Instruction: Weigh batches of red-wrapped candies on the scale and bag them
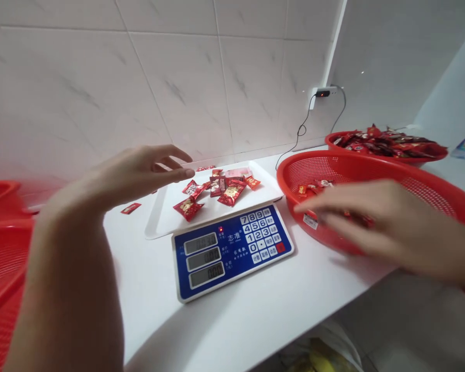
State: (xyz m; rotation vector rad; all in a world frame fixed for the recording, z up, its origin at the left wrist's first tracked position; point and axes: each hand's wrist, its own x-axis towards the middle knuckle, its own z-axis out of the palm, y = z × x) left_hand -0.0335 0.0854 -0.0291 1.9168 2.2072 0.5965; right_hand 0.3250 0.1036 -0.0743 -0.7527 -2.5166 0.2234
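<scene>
A blue-faced weighing scale (232, 249) stands on the white counter, and its white pan (163, 217) carries several red-wrapped candies (221, 190). My left hand (139, 173) hovers over the pan's left side, fingers stretched out and apart, holding nothing. My right hand (375, 222) reaches in front of a red mesh basket (422, 186), fingers extended and blurred by motion. That basket holds a few candies (313, 187). One loose candy (130, 208) lies on the counter left of the pan.
A second red basket (335, 138) heaped with candies stands behind the first. More red baskets (2, 258) sit at the left edge. A wall socket (321, 94) with a black cable hangs above the counter. The counter's front edge runs diagonally near me.
</scene>
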